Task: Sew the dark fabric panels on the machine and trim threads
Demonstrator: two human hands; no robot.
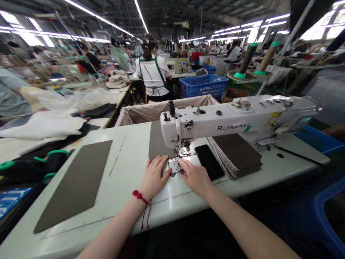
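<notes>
Nearest, two bare forearms reach over a pale sewing table, the left wrist wearing a red cord bracelet. Along the table's near edge runs a printed ruler scale, its figures too small to read. The left hand lies palm down, fingers extended and slightly spread, the tips at the near edge of a grey-brown panel; it presses rather than grips. The right hand is bent over the metal plate below the needle, fingers curled together; whether they pinch anything I cannot tell.

The panel lies flat on the table, left of and partly behind the head of the sewing machine. The step in hand looks like lining work up at the needle; the next move probably calls for keeping the panel flat and square to the plate, with fingertips clear of the needle.

Another panel lies alone on the left. Right of the plate are a dark-screened phone, with no writing visible on it, and a stack of similar panels with pale edges.

The machine's arm reads "RLONXIANG" beside a green mark; the smaller line underneath is illegible, as are the yellow labels and the little display.

Farther off stand two thread cones, a blue basket and a co-worker in a white top, back turned.
</notes>
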